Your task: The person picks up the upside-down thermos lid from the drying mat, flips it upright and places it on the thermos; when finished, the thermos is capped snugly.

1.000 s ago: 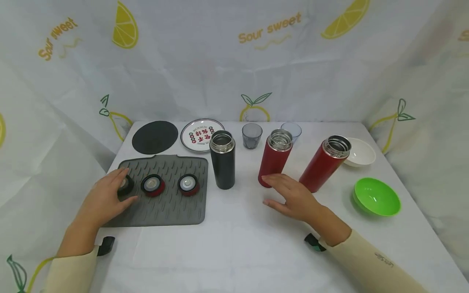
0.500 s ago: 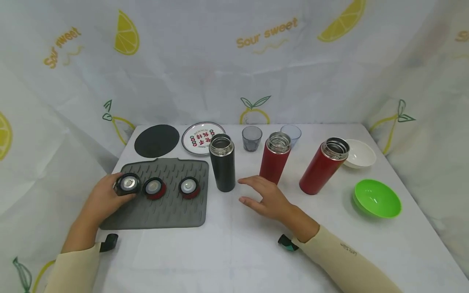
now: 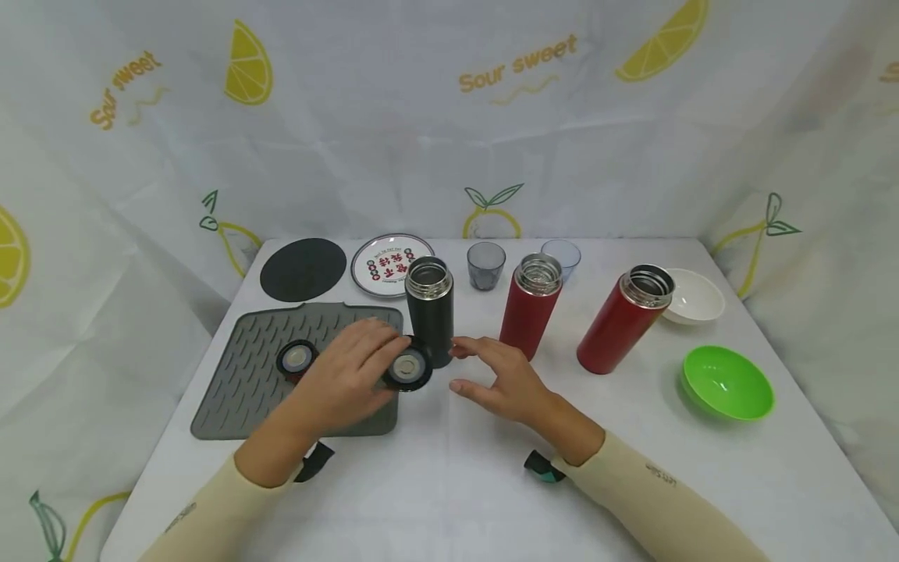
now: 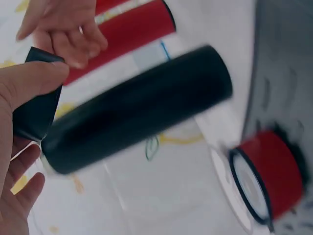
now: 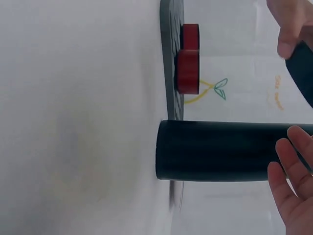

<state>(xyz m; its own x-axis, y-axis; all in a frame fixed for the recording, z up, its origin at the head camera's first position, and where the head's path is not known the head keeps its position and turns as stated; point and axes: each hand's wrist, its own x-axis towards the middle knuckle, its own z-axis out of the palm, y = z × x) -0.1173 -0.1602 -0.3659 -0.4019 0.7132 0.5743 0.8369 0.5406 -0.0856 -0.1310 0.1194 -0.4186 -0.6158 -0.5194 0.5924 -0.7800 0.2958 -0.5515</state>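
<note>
My left hand (image 3: 340, 378) grips a black bottle lid (image 3: 409, 370), its pale inner side facing up toward the head camera. The lid is held in front of the black vacuum flask (image 3: 434, 324), which stands upright and uncapped beside the grey mat. My right hand (image 3: 507, 384) is on the flask's right side, fingers and thumb spread apart, fingertips right by its wall. In the right wrist view those fingers (image 5: 288, 169) overlap the flask's upper part. A red lid (image 3: 296, 359) rests on the mat; another red lid (image 4: 271, 176) shows in the left wrist view, hidden from the head by my left hand.
Two uncapped red flasks, a nearer-middle red flask (image 3: 528, 318) and a right-hand red flask (image 3: 621, 324), stand right. A ridged grey mat (image 3: 242, 390) lies left. Behind are a black disc (image 3: 303, 269), a plate (image 3: 389, 285) and two glasses (image 3: 486, 265). A green bowl (image 3: 726, 382) and white bowl (image 3: 695, 297) are right.
My left hand has picked up the black lid from the mat's left side and carried it right to the black flask. My right hand has moved left from the red flask toward the black one.
</note>
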